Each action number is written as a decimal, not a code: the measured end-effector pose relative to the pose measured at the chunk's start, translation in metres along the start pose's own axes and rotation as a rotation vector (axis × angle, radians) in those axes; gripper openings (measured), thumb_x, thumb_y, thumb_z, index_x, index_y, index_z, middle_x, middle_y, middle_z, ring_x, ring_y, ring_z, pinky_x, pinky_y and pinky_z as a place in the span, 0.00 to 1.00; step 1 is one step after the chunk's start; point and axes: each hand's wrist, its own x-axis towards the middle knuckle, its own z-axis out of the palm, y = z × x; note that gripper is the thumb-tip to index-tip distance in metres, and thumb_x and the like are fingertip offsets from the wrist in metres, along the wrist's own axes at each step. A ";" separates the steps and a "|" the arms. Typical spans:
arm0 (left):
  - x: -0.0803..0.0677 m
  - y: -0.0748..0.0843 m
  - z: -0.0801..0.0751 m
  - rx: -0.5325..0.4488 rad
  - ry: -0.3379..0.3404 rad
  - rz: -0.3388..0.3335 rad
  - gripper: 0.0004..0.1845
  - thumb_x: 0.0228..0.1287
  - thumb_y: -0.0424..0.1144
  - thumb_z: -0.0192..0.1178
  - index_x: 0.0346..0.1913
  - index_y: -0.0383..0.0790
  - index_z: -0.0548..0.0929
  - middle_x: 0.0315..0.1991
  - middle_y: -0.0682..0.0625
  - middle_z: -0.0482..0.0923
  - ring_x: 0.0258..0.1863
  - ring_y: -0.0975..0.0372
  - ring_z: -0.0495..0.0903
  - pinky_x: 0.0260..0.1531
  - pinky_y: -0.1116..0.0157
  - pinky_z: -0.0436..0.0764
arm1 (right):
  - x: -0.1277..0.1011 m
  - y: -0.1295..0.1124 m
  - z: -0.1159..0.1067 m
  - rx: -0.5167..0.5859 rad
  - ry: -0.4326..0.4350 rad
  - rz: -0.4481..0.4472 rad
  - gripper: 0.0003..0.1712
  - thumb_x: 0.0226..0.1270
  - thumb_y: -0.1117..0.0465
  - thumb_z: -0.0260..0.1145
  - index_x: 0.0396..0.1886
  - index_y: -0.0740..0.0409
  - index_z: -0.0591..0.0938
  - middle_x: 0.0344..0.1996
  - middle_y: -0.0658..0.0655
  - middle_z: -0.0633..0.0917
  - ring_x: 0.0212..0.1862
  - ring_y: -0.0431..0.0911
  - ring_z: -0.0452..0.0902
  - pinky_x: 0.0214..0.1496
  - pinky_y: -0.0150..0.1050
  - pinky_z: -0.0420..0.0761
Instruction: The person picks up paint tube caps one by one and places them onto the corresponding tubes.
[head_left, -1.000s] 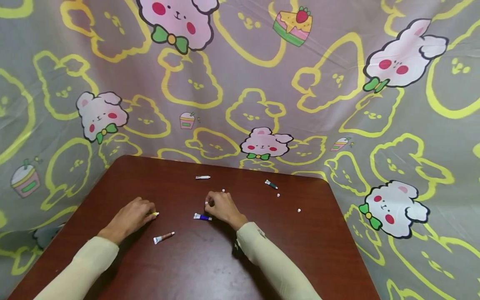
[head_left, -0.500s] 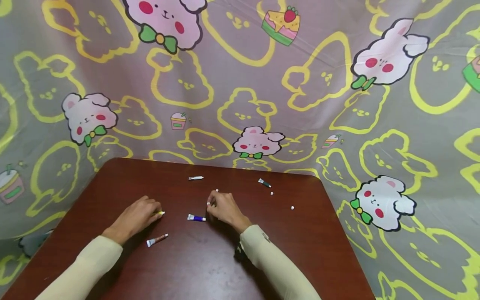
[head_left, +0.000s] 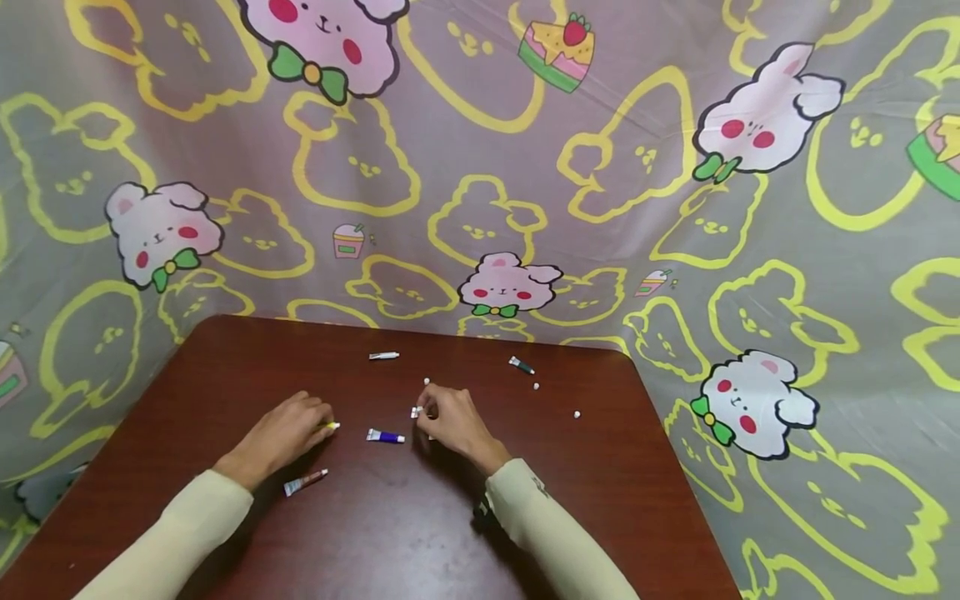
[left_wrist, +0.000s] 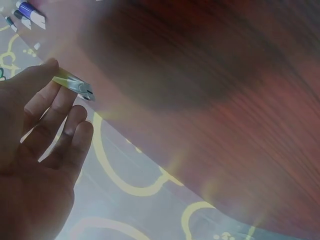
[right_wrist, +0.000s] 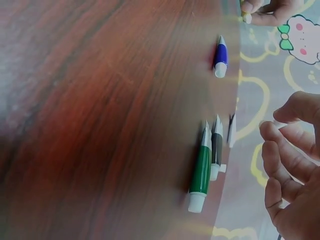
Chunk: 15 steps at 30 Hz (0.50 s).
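My left hand (head_left: pixel 287 433) pinches a yellow paint tube (left_wrist: pixel 73 83) between thumb and forefinger, its silver tail sticking out and its white end showing in the head view. My right hand (head_left: pixel 456 421) hovers low over the table, and a small white cap (right_wrist: pixel 278 124) appears pinched between its thumb and forefinger, mostly hidden. Under that hand lies a green paint tube (right_wrist: pixel 200 172), partly covered in the head view. Between the hands is a blue paint tube (head_left: pixel 386 437). A brown paint tube (head_left: pixel 305 482) lies nearer, right of the left forearm.
Farther back on the brown table (head_left: pixel 390 542) lie a white paint tube (head_left: pixel 385 356) and a dark paint tube (head_left: pixel 521 365). Loose white caps lie about: one (head_left: pixel 427 381) behind my right hand, others (head_left: pixel 536 386) farther right. A patterned curtain (head_left: pixel 450 125) hangs behind the table.
The head view has shifted slightly to the right. My left hand has come a little closer to the blue tube. More of the tube under my right hand now shows.
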 end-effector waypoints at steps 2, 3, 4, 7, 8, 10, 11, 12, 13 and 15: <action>0.001 0.001 0.001 0.004 -0.012 0.000 0.12 0.56 0.33 0.81 0.32 0.44 0.85 0.30 0.53 0.83 0.33 0.56 0.77 0.39 0.56 0.81 | -0.002 0.000 -0.002 0.000 0.004 0.003 0.06 0.65 0.62 0.71 0.42 0.53 0.87 0.32 0.45 0.92 0.36 0.35 0.86 0.46 0.33 0.81; 0.002 0.002 0.001 0.008 -0.017 0.004 0.12 0.57 0.34 0.81 0.33 0.44 0.85 0.30 0.53 0.83 0.33 0.56 0.77 0.40 0.56 0.81 | -0.004 0.000 -0.003 -0.002 0.005 0.006 0.06 0.66 0.61 0.71 0.42 0.53 0.87 0.33 0.45 0.92 0.36 0.36 0.86 0.47 0.36 0.81; 0.003 0.003 0.001 0.009 -0.021 0.006 0.11 0.57 0.34 0.81 0.33 0.44 0.85 0.30 0.53 0.83 0.33 0.56 0.78 0.40 0.55 0.81 | -0.006 0.000 -0.004 -0.003 0.006 0.011 0.06 0.67 0.61 0.71 0.42 0.53 0.87 0.33 0.45 0.91 0.37 0.36 0.86 0.49 0.38 0.80; 0.007 0.005 0.001 0.006 -0.019 0.017 0.11 0.59 0.35 0.80 0.33 0.44 0.84 0.30 0.53 0.83 0.33 0.56 0.78 0.42 0.55 0.81 | -0.011 0.000 -0.005 -0.010 0.011 0.021 0.06 0.67 0.60 0.70 0.42 0.52 0.87 0.33 0.45 0.91 0.37 0.37 0.84 0.50 0.41 0.78; 0.008 0.006 0.001 0.003 -0.016 0.021 0.11 0.59 0.35 0.80 0.33 0.44 0.84 0.30 0.53 0.83 0.33 0.56 0.78 0.43 0.54 0.81 | -0.012 0.000 -0.005 -0.015 0.015 0.021 0.05 0.67 0.60 0.70 0.41 0.52 0.87 0.33 0.45 0.90 0.37 0.37 0.84 0.50 0.41 0.78; 0.009 0.008 0.001 -0.004 -0.006 0.025 0.12 0.59 0.35 0.80 0.33 0.45 0.84 0.30 0.53 0.82 0.33 0.57 0.78 0.42 0.55 0.82 | -0.015 0.000 -0.006 -0.018 0.022 0.019 0.05 0.66 0.60 0.70 0.41 0.51 0.87 0.33 0.45 0.90 0.37 0.37 0.83 0.49 0.40 0.78; 0.010 0.009 0.002 -0.007 -0.004 0.027 0.12 0.59 0.35 0.80 0.33 0.45 0.84 0.30 0.53 0.82 0.33 0.57 0.78 0.42 0.55 0.82 | -0.015 0.000 -0.006 -0.020 0.026 0.016 0.05 0.65 0.60 0.70 0.40 0.51 0.87 0.32 0.45 0.90 0.37 0.38 0.83 0.49 0.40 0.79; 0.011 0.011 0.002 -0.007 -0.003 0.029 0.11 0.59 0.35 0.80 0.33 0.45 0.84 0.30 0.53 0.82 0.33 0.57 0.78 0.43 0.54 0.82 | -0.016 0.000 -0.007 -0.020 0.028 0.014 0.05 0.65 0.60 0.70 0.40 0.50 0.86 0.32 0.46 0.90 0.37 0.38 0.84 0.49 0.40 0.79; 0.012 0.012 0.003 -0.008 -0.003 0.029 0.11 0.60 0.35 0.80 0.33 0.44 0.84 0.30 0.53 0.83 0.33 0.57 0.78 0.43 0.54 0.82 | -0.017 -0.001 -0.007 -0.021 0.030 0.012 0.05 0.64 0.60 0.70 0.40 0.50 0.86 0.32 0.46 0.89 0.37 0.38 0.84 0.49 0.40 0.79; 0.014 0.014 0.003 -0.004 -0.009 0.029 0.11 0.60 0.36 0.80 0.34 0.44 0.84 0.30 0.53 0.83 0.34 0.56 0.80 0.47 0.53 0.84 | -0.018 -0.002 -0.009 -0.020 0.032 0.008 0.05 0.64 0.60 0.71 0.39 0.50 0.87 0.33 0.46 0.89 0.38 0.39 0.85 0.50 0.41 0.80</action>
